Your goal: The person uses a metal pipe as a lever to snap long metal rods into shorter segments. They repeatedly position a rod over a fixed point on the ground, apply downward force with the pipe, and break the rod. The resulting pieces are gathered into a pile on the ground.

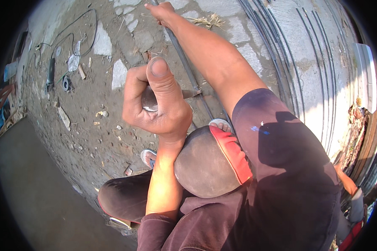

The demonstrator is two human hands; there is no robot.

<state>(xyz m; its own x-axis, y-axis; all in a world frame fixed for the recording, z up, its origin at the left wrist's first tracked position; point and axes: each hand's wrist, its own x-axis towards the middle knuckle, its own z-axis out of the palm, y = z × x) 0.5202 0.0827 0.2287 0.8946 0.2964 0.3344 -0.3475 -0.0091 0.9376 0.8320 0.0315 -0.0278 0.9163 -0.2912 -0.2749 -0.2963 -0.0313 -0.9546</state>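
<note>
My left hand (163, 92) is closed round a dark, rounded tool handle (149, 98), thumb raised along the top. From the far side of that fist a tapering dark shaft (191, 93) reaches right to a long metal bar (181, 52). Its tip meets the bar or lies just over it; I cannot tell which. Far ahead, at the top edge, my right hand (162, 13) is closed on the bar's upper part. The bar slants down toward my sandalled foot (220, 124). Most of the tool is hidden by my fingers.
Several long thin rods (276, 46) lie on the paving at right. An angle grinder (50, 73) with a looped cable (96, 25) and a grey disc-like roll (66, 83) lie at left. Straw (209, 21) and stones litter the ground. Another person's arm (347, 180) shows at lower right.
</note>
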